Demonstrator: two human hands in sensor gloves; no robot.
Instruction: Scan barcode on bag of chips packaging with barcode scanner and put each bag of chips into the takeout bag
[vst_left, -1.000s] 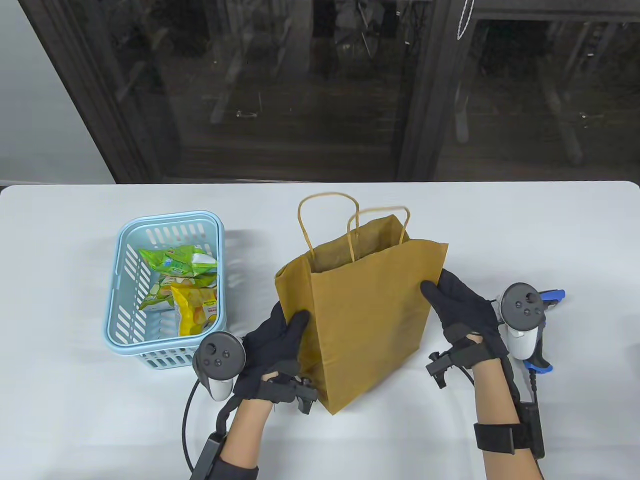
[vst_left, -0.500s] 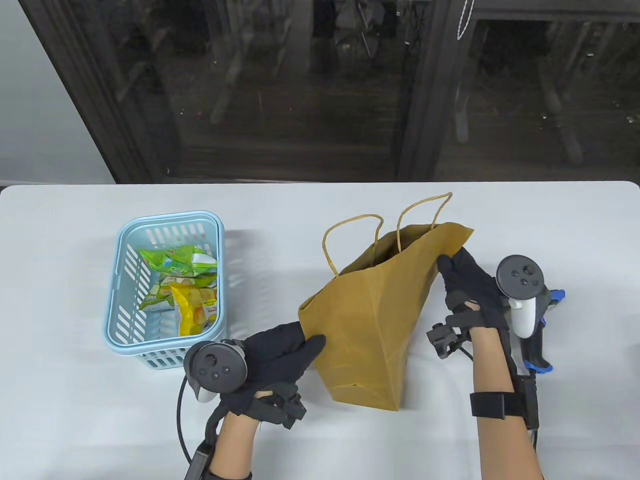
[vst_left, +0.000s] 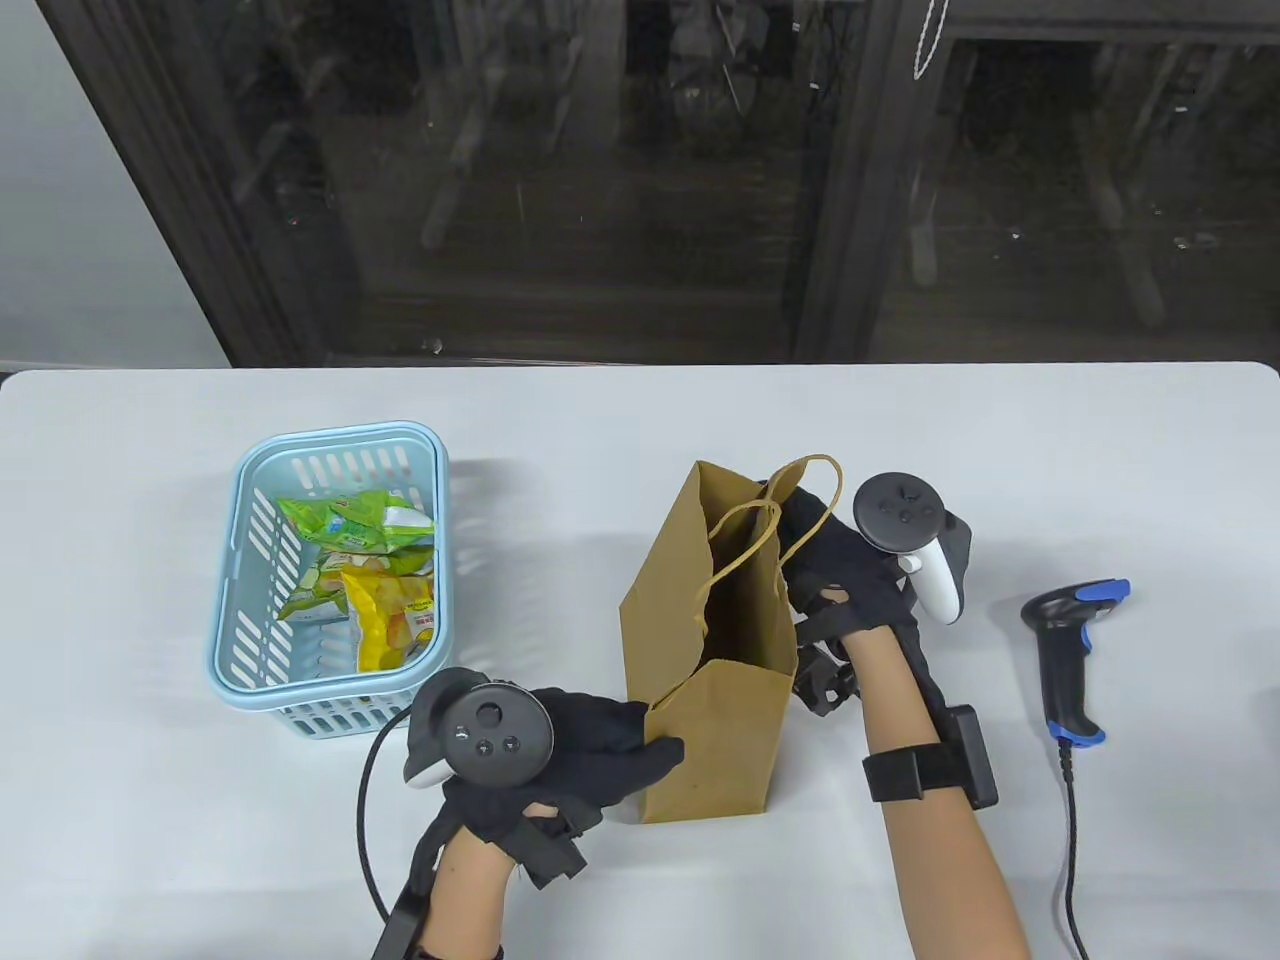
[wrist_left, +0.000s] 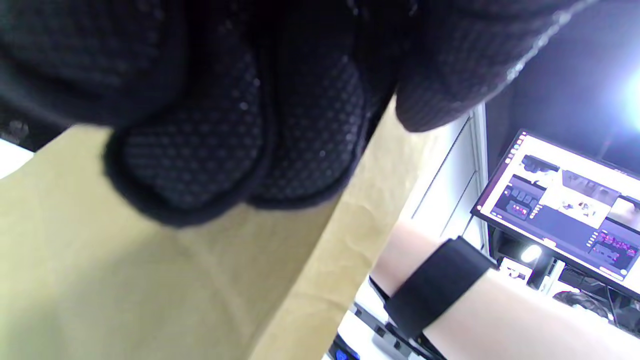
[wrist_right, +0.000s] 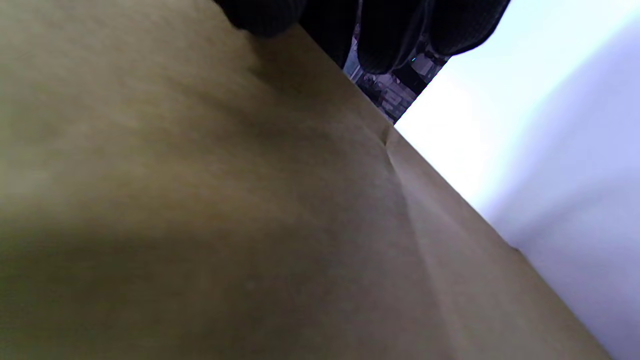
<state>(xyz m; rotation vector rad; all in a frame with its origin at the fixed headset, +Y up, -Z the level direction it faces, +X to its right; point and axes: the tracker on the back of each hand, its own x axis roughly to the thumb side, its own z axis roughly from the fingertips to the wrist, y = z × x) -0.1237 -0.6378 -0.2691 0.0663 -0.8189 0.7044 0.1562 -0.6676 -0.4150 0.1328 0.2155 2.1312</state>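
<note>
The brown paper takeout bag (vst_left: 715, 700) stands upright at the table's middle, mouth open, narrow side toward me. My left hand (vst_left: 640, 742) grips its lower left corner, thumb on the near face. The left wrist view shows the fingers (wrist_left: 200, 150) against the paper (wrist_left: 125, 275). My right hand (vst_left: 805, 535) holds the bag's right rim by the twine handles (vst_left: 745, 530); its fingertips (wrist_right: 390, 35) hook over the paper edge (wrist_right: 200, 200). Green (vst_left: 355, 520) and yellow (vst_left: 395, 615) chip bags lie in the blue basket (vst_left: 240, 600). The black-and-blue barcode scanner (vst_left: 1065, 640) lies at the right.
The scanner's cable (vst_left: 1072, 850) runs toward the table's near edge. The basket stands left of the paper bag with a gap between them. A dark window wall lies beyond the table's far edge (vst_left: 640, 368). A monitor (wrist_left: 565, 200) shows in the left wrist view.
Both hands turned the bag from its wide face to its narrow side and set it upright. The right hand moved left, uncovering the scanner. The left hand slid down to the bag's base.
</note>
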